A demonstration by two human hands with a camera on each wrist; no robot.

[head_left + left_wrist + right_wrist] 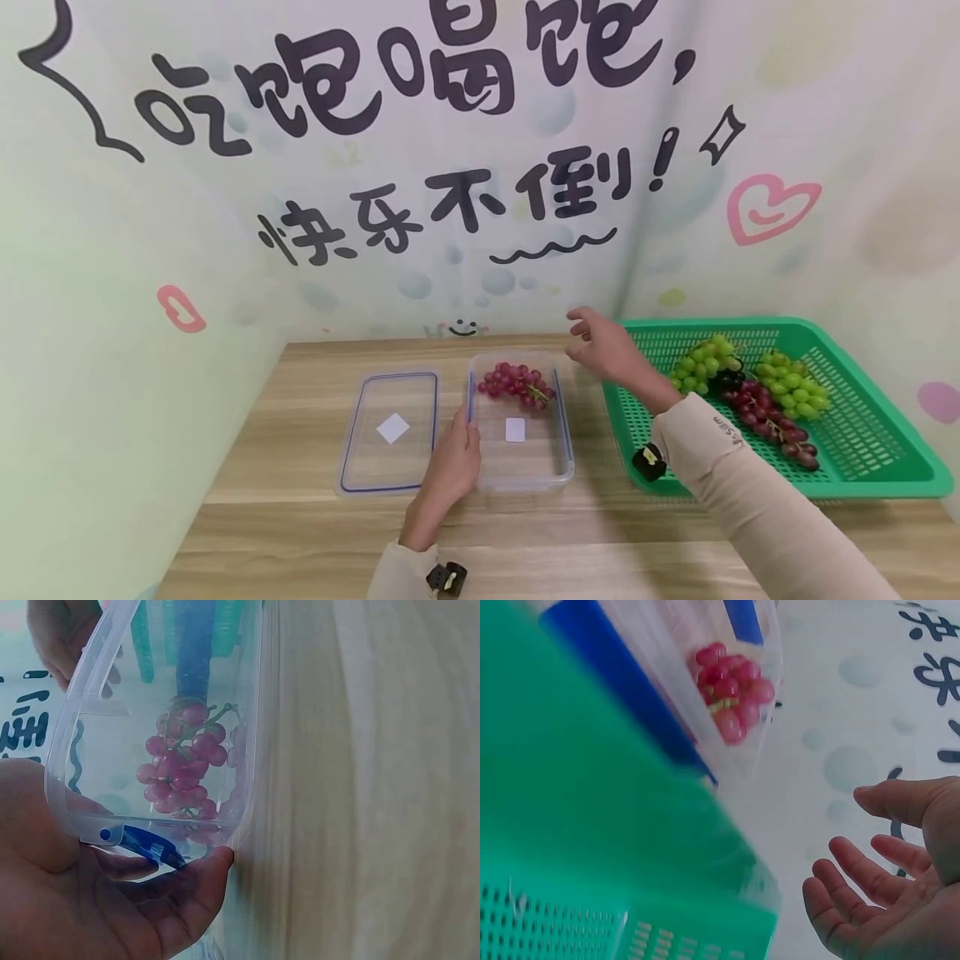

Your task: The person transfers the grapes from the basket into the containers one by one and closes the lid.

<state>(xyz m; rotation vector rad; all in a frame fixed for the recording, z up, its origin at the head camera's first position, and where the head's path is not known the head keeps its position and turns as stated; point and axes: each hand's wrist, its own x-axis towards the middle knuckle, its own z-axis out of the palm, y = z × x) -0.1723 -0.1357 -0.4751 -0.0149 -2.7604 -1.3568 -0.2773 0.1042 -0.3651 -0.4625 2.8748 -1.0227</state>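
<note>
A: "Container condition?"
B: "Clear plastic food container [525, 481]: rectangular, uncovered, standing upright on the wooden tabletop [525, 546]. Blue strips run along both long sides."
A: "Contents?"
B: "One bunch of red grapes [516, 383], seated at the far end. Green stem exposed toward the right side."

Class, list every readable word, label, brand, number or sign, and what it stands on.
"吃饱喝饱,": upper line, wall
"快乐不倒!": lower line, wall
Other wall lettering, as around the smiley: too faint to read
Letters on the right sleeve: too small
White squares on lid and container: no writing visible
</note>
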